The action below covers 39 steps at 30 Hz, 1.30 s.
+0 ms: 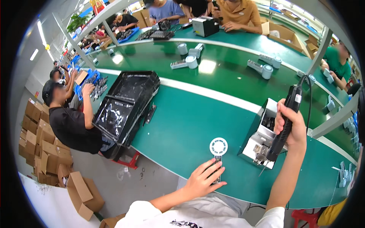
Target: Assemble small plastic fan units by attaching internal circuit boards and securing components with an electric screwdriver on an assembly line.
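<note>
Near the edge of a green workbench (178, 125), my left hand (205, 177) rests, fingers spread, over a white-headed device (218, 152) that might skid if pinned too lightly; my right hand (292, 123) wraps a black powered driver (279, 143).

On the worktop (186, 117): tray (129, 102) left, disc-ended part (218, 146) front centre, box (256, 142) right. Belt (159, 59) behind.
</note>
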### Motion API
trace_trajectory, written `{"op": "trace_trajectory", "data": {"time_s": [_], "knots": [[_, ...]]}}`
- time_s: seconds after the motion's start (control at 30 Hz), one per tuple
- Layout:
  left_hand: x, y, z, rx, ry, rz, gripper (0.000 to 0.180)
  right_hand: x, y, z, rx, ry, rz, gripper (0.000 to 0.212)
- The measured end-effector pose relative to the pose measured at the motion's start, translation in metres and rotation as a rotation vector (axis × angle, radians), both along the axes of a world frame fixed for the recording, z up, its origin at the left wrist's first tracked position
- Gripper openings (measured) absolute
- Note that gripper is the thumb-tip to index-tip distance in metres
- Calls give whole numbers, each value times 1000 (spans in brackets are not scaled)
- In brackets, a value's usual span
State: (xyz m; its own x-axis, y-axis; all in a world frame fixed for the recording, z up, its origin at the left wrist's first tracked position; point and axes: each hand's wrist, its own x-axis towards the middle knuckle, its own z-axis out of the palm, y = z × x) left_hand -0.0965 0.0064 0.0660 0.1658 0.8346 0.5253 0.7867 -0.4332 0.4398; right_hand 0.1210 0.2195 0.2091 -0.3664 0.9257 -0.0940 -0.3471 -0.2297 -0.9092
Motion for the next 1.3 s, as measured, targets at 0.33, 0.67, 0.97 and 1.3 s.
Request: {"op": "trace_trajectory", "data": {"time_s": [0.33, 0.67, 0.97, 1.3], "knots": [[-2, -4, -1, -37, -46, -106, 50, 12, -4, -15, 22, 87, -42, 15], [14, 2, -5, -12, 0, 39, 46, 5, -29, 21, 261, 176, -148, 14], [23, 3, -8, 5, -89, 66, 45, 9, -64, 32, 475, 106, -292, 14], [22, 1, -11, -22, -129, 87, 50, 20, -65, 33, 550, 118, -334, 15]]}}
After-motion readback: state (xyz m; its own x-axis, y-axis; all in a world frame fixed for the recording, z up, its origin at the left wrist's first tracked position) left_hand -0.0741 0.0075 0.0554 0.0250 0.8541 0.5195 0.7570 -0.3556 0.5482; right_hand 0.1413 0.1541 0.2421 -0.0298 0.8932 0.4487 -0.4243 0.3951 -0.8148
